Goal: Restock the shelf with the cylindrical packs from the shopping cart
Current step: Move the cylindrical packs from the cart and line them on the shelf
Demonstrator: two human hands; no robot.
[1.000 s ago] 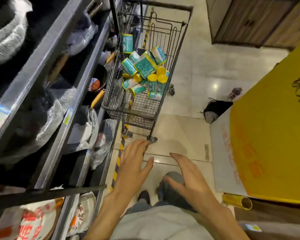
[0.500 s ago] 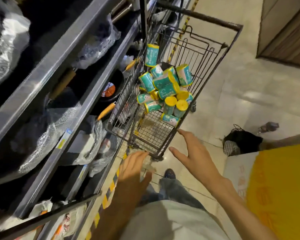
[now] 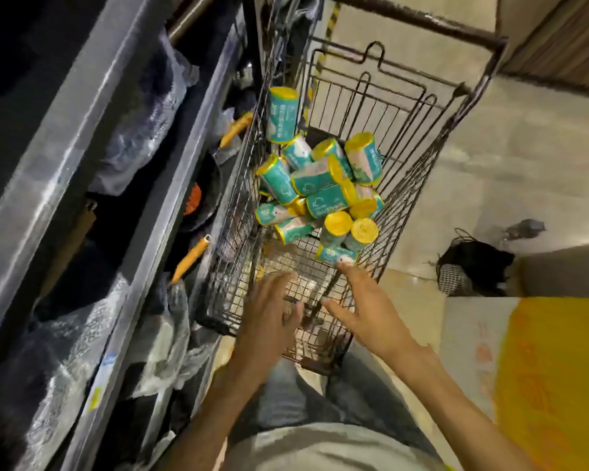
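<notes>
1. The wire shopping cart (image 3: 419,107) stands in the aisle, its left wall close against the metal shelf (image 3: 170,185); whether wire touches shelf edge cannot be told.
2. On the cart's right side the tiled floor (image 3: 490,171) lies open as far as a black bag (image 3: 473,266) and a white and yellow box (image 3: 538,368), both well apart from the cart.
3. The cylindrical packs (image 3: 323,192), teal with yellow ends, lie heaped across the middle of the cart's basket; one stands upright against the cart's left wall, above the heap.
4. The part of the basket nearest the person shows bare wire mesh between the heap and the cart's near rim.
5. The left hand (image 3: 269,317) hovers over that bare mesh, fingers straight and spread, grip released, holding nothing.
6. The right hand (image 3: 364,311) reaches over the cart's near right corner, fingers extended, grip released; its fingertips (image 3: 346,265) are at the nearest pack, which lies low against the cart's right wall. Contact cannot be told for sure.
7. The cart's dark handle bar (image 3: 405,18) crosses at the cart's far end, beyond the heap.
8. The shelf beside the cart holds plastic-wrapped pans with orange handles (image 3: 191,258); these handles point towards the cart's left wall.
9. The person's legs stand just before the cart's near rim.
</notes>
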